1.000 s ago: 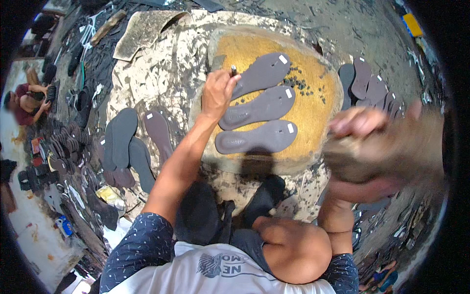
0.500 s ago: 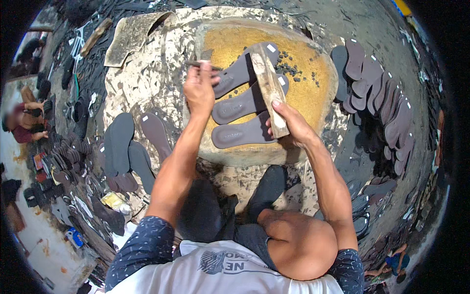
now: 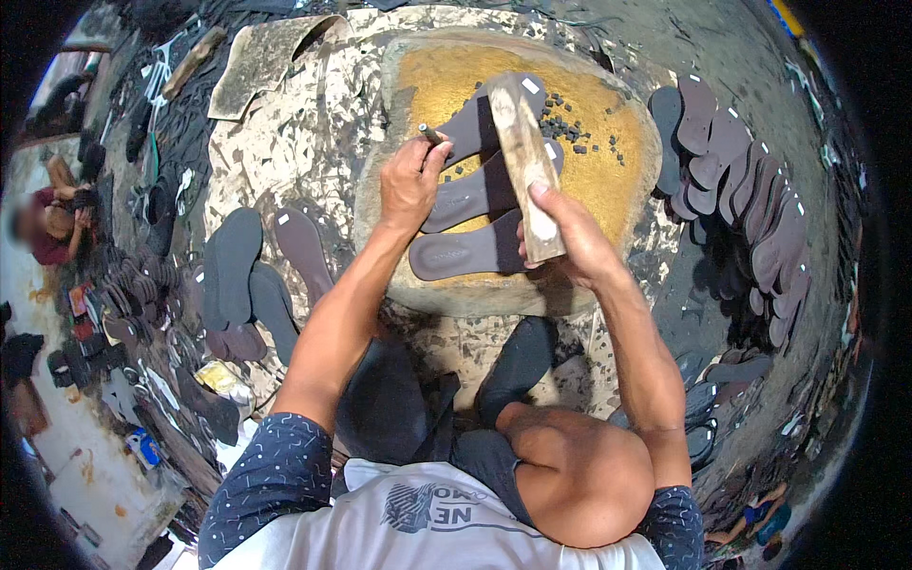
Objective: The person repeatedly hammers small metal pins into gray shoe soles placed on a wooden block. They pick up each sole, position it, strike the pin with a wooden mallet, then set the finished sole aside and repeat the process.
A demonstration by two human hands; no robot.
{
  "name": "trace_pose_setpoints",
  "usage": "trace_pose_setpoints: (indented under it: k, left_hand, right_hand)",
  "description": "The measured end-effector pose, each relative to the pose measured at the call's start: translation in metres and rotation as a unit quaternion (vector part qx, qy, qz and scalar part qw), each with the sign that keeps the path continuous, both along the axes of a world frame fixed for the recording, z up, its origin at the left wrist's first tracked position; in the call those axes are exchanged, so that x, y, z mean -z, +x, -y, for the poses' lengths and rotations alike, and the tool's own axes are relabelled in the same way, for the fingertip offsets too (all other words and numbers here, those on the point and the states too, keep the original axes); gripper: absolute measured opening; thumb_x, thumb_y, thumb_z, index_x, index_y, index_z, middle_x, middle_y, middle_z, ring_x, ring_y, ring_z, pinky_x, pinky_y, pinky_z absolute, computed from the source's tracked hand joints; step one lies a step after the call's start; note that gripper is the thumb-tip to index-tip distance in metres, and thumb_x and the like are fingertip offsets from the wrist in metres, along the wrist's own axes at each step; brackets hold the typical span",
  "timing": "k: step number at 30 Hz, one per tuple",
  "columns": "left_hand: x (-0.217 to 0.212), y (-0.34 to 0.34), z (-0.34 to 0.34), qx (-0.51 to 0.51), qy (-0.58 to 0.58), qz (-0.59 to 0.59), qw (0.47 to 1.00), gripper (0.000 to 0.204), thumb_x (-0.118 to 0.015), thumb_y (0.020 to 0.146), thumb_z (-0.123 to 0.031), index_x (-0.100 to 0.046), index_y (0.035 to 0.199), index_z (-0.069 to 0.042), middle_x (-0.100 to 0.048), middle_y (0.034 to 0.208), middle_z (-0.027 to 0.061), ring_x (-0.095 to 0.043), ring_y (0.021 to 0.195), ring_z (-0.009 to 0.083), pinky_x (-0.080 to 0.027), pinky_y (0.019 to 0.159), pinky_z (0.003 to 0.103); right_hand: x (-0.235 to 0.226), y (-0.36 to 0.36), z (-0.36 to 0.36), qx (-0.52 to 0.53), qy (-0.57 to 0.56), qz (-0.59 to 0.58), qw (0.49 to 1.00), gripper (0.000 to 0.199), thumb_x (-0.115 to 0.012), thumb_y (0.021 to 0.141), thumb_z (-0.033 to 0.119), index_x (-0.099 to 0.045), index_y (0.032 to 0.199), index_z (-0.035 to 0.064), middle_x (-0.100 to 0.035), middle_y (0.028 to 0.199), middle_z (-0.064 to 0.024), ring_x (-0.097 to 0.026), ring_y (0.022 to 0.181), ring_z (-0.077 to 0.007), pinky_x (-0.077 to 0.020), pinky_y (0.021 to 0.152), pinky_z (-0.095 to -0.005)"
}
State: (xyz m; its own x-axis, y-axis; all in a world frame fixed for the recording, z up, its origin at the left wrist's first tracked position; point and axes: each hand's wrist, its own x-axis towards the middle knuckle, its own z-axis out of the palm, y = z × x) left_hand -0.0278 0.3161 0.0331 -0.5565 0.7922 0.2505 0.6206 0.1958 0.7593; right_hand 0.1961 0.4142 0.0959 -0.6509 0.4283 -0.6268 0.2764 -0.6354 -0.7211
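His left hand (image 3: 408,180) pinches a small metal punch (image 3: 430,134) upright on the top dark rubber sandal sole (image 3: 472,119); his right hand (image 3: 568,237) grips a worn wooden mallet block (image 3: 525,161) above the soles on the yellow-stained round stump (image 3: 617,180).

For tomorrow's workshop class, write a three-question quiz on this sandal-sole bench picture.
1. True or false: the right hand holds a wooden block over the soles.
2. How many sandal soles lie on the round yellow-topped block?
3. The left hand grips: A) a brush B) a small metal punch C) a knife.

Key: 1 true; 2 three; 3 B.
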Motion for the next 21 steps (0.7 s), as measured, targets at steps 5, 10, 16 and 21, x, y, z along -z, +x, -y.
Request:
trace_pose_setpoints:
  k: [5,10,16,21]
  left_hand:
    - [0.013,-0.008,0.011,0.014,0.048,-0.073,0.996,0.014,-0.07,0.094,-0.014,-0.07,0.101,-0.002,-0.07,0.093,0.0147,-0.068,0.085,0.0335,-0.055,0.073,0.042]
    - [0.016,0.005,0.005,0.051,0.04,-0.134,0.989,0.014,-0.072,0.091,-0.013,-0.071,0.102,-0.004,-0.07,0.099,0.0133,-0.066,0.091,0.0325,-0.054,0.079,0.042]
    - [0.008,-0.021,-0.009,0.043,0.024,-0.152,0.987,0.018,-0.072,0.09,-0.015,-0.07,0.103,-0.003,-0.069,0.099,0.0145,-0.064,0.097,0.0374,-0.054,0.089,0.044]
    - [-0.028,-0.019,0.003,-0.184,0.167,0.321,0.914,0.037,-0.055,0.107,-0.034,-0.066,0.095,-0.001,-0.07,0.094,0.0095,-0.067,0.077,0.0136,-0.057,0.063,0.032]
  right_hand:
    - [-0.143,-0.017,-0.001,0.102,0.233,-0.068,0.965,0.059,-0.054,0.1,0.053,-0.058,0.117,-0.0031,-0.065,0.081,-0.011,-0.066,0.067,-0.0215,-0.0577,0.061,-0.0351]
    - [-0.038,0.015,0.026,-0.027,0.635,-0.047,0.771,0.045,-0.063,0.099,0.036,-0.058,0.122,-0.0029,-0.068,0.103,-0.0176,-0.066,0.094,-0.0258,-0.0537,0.083,-0.0383]
    - [-0.014,-0.012,-0.018,-0.111,0.087,-0.05,0.989,0.049,-0.055,0.102,0.048,-0.06,0.121,0.0028,-0.07,0.086,-0.0065,-0.066,0.068,-0.0134,-0.0546,0.063,-0.0289]
    - [0.031,0.022,0.013,-0.073,0.019,0.014,0.997,0.044,-0.057,0.101,0.049,-0.057,0.106,0.0049,-0.065,0.079,-0.0072,-0.067,0.065,-0.0179,-0.0569,0.057,-0.0347]
